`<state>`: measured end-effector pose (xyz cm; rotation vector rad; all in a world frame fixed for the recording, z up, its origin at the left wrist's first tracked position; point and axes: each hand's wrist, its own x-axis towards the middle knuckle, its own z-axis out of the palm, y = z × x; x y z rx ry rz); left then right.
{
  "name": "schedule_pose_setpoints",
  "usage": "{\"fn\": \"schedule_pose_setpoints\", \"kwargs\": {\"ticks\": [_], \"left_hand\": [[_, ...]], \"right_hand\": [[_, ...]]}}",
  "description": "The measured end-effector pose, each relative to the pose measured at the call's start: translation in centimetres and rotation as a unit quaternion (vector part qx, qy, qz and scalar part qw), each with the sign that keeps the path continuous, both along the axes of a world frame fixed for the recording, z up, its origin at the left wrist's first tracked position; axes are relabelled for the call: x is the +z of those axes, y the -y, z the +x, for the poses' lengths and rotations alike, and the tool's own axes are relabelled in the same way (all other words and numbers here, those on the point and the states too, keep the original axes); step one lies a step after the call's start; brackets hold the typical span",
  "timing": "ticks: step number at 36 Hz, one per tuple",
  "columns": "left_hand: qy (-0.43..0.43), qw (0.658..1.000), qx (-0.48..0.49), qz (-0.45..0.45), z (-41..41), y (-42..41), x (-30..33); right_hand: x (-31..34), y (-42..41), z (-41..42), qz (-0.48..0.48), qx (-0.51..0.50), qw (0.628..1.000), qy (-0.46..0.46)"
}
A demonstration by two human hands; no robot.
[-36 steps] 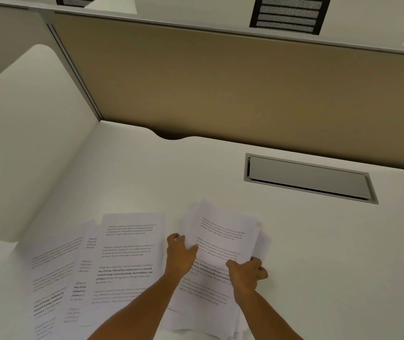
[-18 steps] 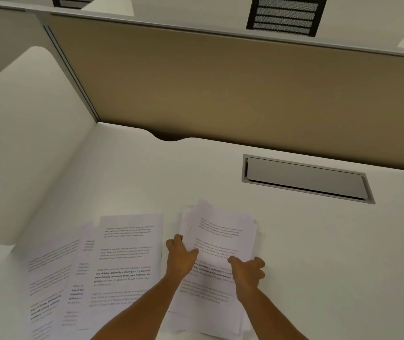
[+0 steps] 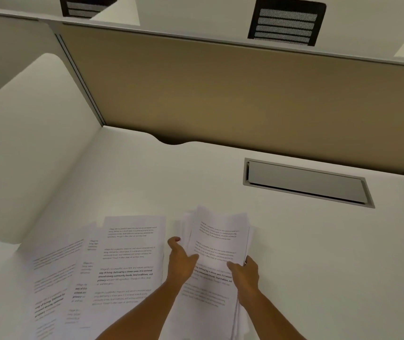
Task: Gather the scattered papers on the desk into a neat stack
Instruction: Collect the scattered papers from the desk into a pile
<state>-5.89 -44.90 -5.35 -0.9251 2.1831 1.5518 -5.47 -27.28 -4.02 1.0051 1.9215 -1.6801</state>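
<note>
A thick bundle of printed white sheets [image 3: 218,231] lies near the front of the white desk [image 3: 147,182], its edges still uneven. My left hand [image 3: 181,260] grips the bundle's left edge, thumb on top. My right hand [image 3: 245,272] clasps its right edge. To the left, several loose printed pages [image 3: 127,261] lie fanned and overlapping on the desk, with more pages [image 3: 54,278] spread toward the front left corner. Neither hand touches those loose pages.
A grey cable hatch [image 3: 306,184] is set into the desk at the back right. A tan partition [image 3: 245,94] closes the back, and a white side panel [image 3: 24,155] stands on the left. Black chair backs [image 3: 285,22] show beyond the partition.
Both hands have squeezed the bundle narrower, the right hand sliding to its right edge. The loose pages on the left have not moved.
</note>
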Motion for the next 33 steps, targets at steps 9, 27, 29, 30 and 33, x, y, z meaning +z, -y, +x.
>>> {"fn": "schedule_pose_setpoints", "kwargs": {"ticks": [9,27,29,30,33], "left_hand": [[0.001,0.995,0.058,0.075,1.9,1.6,0.0],[-0.142,0.927,0.104,0.332,7.1,4.9,5.5],[-0.140,0.911,0.112,0.371,7.7,4.9,6.1],[-0.138,0.904,0.110,0.390,7.9,4.9,6.4],[-0.117,0.891,0.095,0.427,7.9,4.8,7.0]], "right_hand": [[1.8,-1.3,0.4,-0.056,0.067,0.994,-0.068],[9.8,0.0,-0.6,-0.295,0.219,0.926,-0.085],[10.8,0.8,-0.5,-0.315,0.257,0.910,-0.088],[11.3,1.1,-0.5,-0.322,0.272,0.902,-0.090],[12.1,1.6,-0.7,-0.338,0.298,0.888,-0.097]]}}
